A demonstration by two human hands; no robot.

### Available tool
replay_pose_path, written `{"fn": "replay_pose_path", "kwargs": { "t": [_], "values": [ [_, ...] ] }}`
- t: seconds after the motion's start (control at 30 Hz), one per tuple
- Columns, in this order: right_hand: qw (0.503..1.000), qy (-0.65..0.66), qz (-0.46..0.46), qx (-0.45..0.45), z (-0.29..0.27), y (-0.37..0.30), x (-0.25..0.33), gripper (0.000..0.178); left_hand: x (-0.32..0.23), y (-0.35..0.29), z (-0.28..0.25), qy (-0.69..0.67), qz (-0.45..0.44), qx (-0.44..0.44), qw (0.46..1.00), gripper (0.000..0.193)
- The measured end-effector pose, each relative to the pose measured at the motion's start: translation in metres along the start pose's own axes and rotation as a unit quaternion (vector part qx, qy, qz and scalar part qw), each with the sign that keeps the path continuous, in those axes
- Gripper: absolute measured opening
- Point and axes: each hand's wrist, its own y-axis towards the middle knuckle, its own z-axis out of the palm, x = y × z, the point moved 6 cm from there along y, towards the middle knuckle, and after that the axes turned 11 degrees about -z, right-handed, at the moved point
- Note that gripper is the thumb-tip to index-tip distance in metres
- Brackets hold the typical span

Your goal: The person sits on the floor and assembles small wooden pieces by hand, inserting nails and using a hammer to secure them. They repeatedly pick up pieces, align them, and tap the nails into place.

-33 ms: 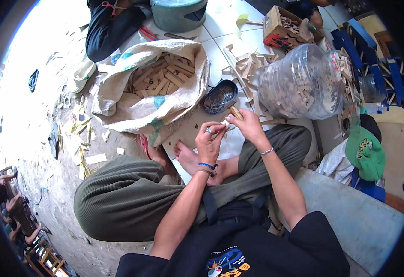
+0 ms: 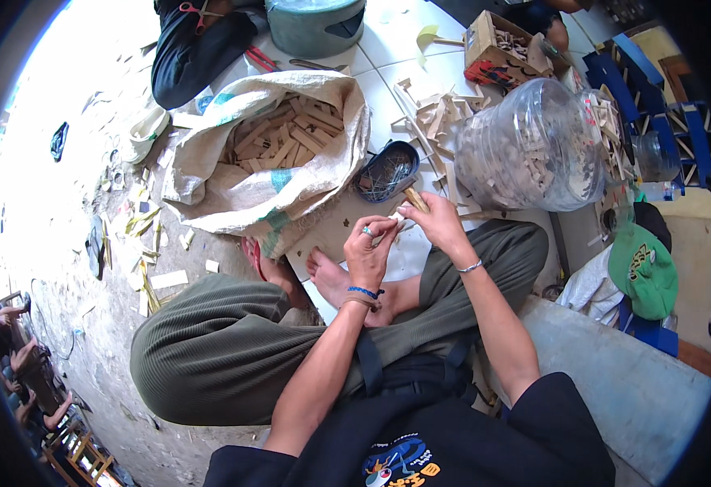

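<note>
My left hand [image 2: 369, 247] is closed in a pinch on a small pale wooden piece [image 2: 397, 217], above my bare foot. Close against it, my right hand [image 2: 440, 221] is wrapped round a short yellow-brown wooden handle [image 2: 414, 198] that pokes up past the fingers; the rest of that tool is hidden. Just beyond the hands stands a dark blue oval tub [image 2: 386, 169] of thin metal pins or nails. Left of the tub, an open white woven sack [image 2: 209, 191] holds many flat wooden strips [image 2: 286, 138].
A large clear plastic jar [image 2: 530, 146] with wooden pieces lies to the right, beside loose assembled wood bits [image 2: 436, 114]. Farther back are a cardboard box [image 2: 479, 50] and a grey-green bucket [image 2: 315, 28]. Another person's dark-clothed leg [image 2: 201, 61] is at the far left.
</note>
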Motion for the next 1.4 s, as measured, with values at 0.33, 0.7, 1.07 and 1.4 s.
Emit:
{"fn": "replay_pose_path", "kwargs": {
  "t": [0.33, 0.7, 1.07, 1.4],
  "values": [
    [1.0, -0.007, -0.007, -0.001, -0.002, -0.002, 0.007, 0.044, 0.008, 0.007, -0.003, -0.087, -0.066, -0.047, 0.993, 0.016],
    [0.999, -0.031, -0.019, -0.003, 0.0, 0.001, 0.003, 0.044, 0.009, 0.01, -0.002, -0.12, -0.123, -0.01, 0.985, 0.021],
    [1.0, -0.009, 0.009, -0.006, -0.004, -0.004, 0.015, 0.042, 0.005, 0.009, -0.004, -0.007, -0.071, 0.015, 0.997, 0.016],
    [1.0, 0.0, 0.005, -0.011, -0.002, -0.003, 0.011, 0.042, 0.005, 0.009, -0.004, 0.026, -0.042, 0.012, 0.999, 0.016]
  ]
}}
